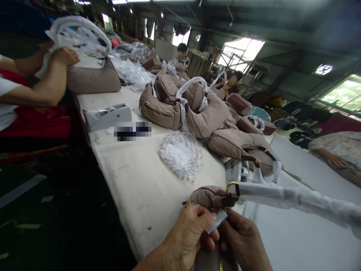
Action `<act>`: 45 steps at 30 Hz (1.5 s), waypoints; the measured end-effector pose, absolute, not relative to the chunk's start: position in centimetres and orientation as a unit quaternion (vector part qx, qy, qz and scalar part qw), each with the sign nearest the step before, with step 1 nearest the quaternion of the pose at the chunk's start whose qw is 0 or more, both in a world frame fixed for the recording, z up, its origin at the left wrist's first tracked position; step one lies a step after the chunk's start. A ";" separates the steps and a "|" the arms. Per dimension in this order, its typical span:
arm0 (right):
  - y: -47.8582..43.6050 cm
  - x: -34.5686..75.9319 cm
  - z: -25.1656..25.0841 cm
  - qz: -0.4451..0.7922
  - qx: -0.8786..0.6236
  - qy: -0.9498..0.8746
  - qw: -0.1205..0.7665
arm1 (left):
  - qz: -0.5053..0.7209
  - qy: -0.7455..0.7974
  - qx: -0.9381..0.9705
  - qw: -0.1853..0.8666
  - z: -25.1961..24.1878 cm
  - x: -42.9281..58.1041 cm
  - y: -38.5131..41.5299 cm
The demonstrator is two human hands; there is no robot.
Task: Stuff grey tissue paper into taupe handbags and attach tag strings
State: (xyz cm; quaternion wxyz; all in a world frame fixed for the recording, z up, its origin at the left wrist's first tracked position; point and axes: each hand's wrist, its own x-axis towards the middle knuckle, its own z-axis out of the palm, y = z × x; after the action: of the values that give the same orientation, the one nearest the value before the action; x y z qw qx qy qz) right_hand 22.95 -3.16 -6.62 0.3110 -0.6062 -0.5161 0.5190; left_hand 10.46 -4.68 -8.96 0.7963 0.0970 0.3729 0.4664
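A taupe corduroy handbag (207, 195) with a gold ring (232, 183) lies at the table's near edge. Its strap (299, 201), wrapped in white paper, stretches off to the right. My left hand (188, 233) is closed, thumb and forefinger pinching a small white strip (216, 222) just below the ring. My right hand (244, 233) is curled around the bag's end beside that strip, touching it or very near. Its fingertips are partly hidden. Below my hands, a piece of gold zipper (221, 263) shows on the bag.
A crumpled netted white bundle (182, 154) lies ahead on the table (132, 180). Beyond it are piled handbags (208, 113). A grey tape dispenser (108, 116) stands to the left; another grey holder (234, 171) is behind the ring. At left, a co-worker's hands (63, 58) handle a bag.
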 end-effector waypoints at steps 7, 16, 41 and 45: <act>-2.9 23.2 -7.5 0.501 -0.605 -0.546 0.290 | 0.475 0.365 0.127 0.791 -9.1 10.6 -4.7; -1.7 24.3 -6.7 0.539 -0.520 -0.631 0.203 | 0.477 0.328 0.075 0.812 -9.5 10.7 -4.9; -1.2 28.4 -8.5 0.752 -0.511 -0.196 0.367 | 0.501 0.401 0.234 0.730 -8.3 13.6 -4.8; 0.4 30.4 -8.1 0.652 -0.565 -0.149 0.484 | 0.435 0.396 0.213 0.780 -8.4 12.9 -4.9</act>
State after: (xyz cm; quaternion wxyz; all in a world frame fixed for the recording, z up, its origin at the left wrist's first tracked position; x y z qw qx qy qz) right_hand 30.44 0.41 -8.07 0.4837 -0.5647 -0.1494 0.6518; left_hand 12.89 -4.90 -8.40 0.7803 0.2129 0.3956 0.4350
